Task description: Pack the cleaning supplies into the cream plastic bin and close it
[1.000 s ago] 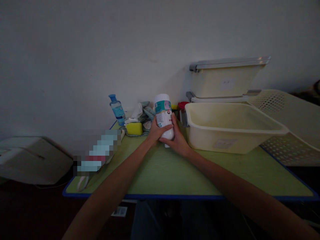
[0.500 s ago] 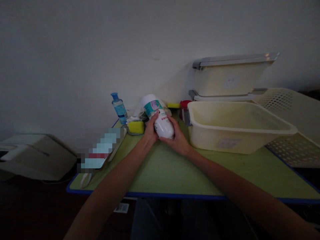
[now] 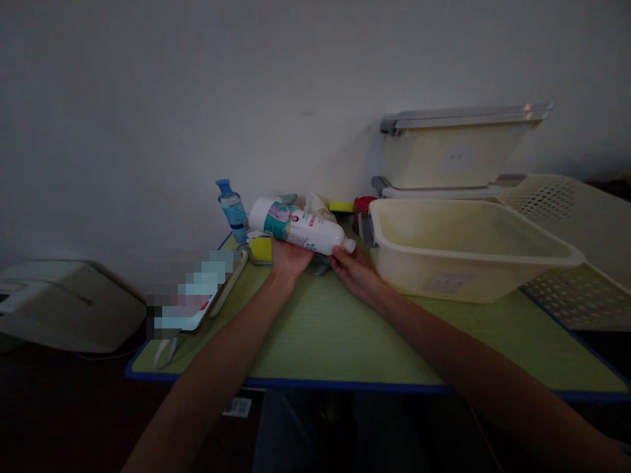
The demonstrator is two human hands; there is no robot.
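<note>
A white plastic bottle point(image 3: 323, 230) with a teal and purple label lies nearly level above the table, its wide end to the left and its narrow neck to the right. My left hand point(image 3: 290, 259) holds it from below, near the middle, with most fingers hidden behind it. At the neck end, my right hand point(image 3: 355, 269) pinches the bottle with thumb and fingers. Behind and left of it are a yellow sponge point(image 3: 259, 249) and a clear blue bottle point(image 3: 233, 211) with a blue cap. Some crumpled wrapping point(image 3: 318, 205) shows behind the white bottle.
An open cream bin point(image 3: 448, 286) stands on the green table point(image 3: 345, 348), right of my hands. Behind it are a lidded cream box point(image 3: 444, 157) and a perforated basket point(image 3: 582, 217). A red-lidded jar point(image 3: 365, 202) and another yellow sponge point(image 3: 341, 207) sit near the wall. A blurred-out flat object point(image 3: 202, 295) lies left.
The white bottle has turned from steeply tilted to nearly level, its wide end swinging left and its neck right. My left hand has shifted beneath it; my right hand has moved to the neck.
</note>
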